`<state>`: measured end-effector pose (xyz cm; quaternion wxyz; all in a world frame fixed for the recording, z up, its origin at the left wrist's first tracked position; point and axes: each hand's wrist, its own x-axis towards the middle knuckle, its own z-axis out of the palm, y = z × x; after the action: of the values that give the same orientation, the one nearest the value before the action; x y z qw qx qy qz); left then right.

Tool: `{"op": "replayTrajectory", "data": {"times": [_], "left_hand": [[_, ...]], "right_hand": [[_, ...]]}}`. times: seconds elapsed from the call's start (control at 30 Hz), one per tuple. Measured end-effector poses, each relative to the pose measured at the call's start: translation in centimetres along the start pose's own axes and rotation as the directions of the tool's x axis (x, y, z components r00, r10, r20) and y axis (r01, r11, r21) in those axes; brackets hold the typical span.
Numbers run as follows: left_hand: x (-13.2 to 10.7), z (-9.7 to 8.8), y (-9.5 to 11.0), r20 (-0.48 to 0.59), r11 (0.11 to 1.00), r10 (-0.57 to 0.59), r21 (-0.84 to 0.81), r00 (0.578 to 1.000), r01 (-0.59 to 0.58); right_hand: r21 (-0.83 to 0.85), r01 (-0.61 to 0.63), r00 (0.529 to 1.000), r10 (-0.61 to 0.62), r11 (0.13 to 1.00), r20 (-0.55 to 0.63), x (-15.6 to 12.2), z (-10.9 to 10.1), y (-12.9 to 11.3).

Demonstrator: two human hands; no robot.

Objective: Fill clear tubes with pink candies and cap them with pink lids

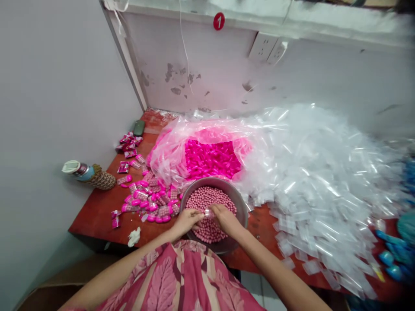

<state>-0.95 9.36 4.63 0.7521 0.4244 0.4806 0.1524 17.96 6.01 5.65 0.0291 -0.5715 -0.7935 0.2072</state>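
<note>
Over a grey round bowl (242,211) filled with small pink beads (209,196), both my hands meet at one small clear plastic container (208,212). The fingertips of my left hand (189,220) pinch its left side. My right hand (225,219) has its fingers closed around the other side, just above the beads. How full this container is cannot be made out. Left of the bowl lies a heap of bead-filled containers with bright pink caps (151,201). Behind the bowl, an opened plastic bag (171,151) holds many loose pink caps (212,159).
A large pile of clear plastic containers (311,181) covers the right of the red table (94,216). Small pink packets (129,142), a green object (139,128) and a bottle in a knitted cover (100,177) stand or lie left. Crumpled white tissue (134,236) lies near the front edge.
</note>
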Motion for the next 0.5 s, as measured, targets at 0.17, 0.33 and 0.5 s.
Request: {"op": "replayTrajectory", "data": {"times": [0.17, 0.33, 0.5], "left_hand": [[-0.2, -2.0, -0.9, -0.136, 1.0, 0.026, 0.004, 0.99, -0.026], [-0.6, -2.9, -0.8, -0.219, 0.995, 0.093, 0.06, 0.971, -0.081], [-0.1, -3.2, -0.7, -0.243, 0.969, 0.219, 0.164, 0.945, -0.182]], "right_hand": [[0.027, -0.079, 0.995, 0.078, 0.996, 0.054, 2.2, 3.9, 2.6], [0.279, -0.063, 0.996, 0.042, 0.958, 0.081, 4.0, 8.1, 0.4], [0.62, -0.096, 0.993, 0.12, 0.779, 0.004, 3.7, 8.4, 0.2]]}}
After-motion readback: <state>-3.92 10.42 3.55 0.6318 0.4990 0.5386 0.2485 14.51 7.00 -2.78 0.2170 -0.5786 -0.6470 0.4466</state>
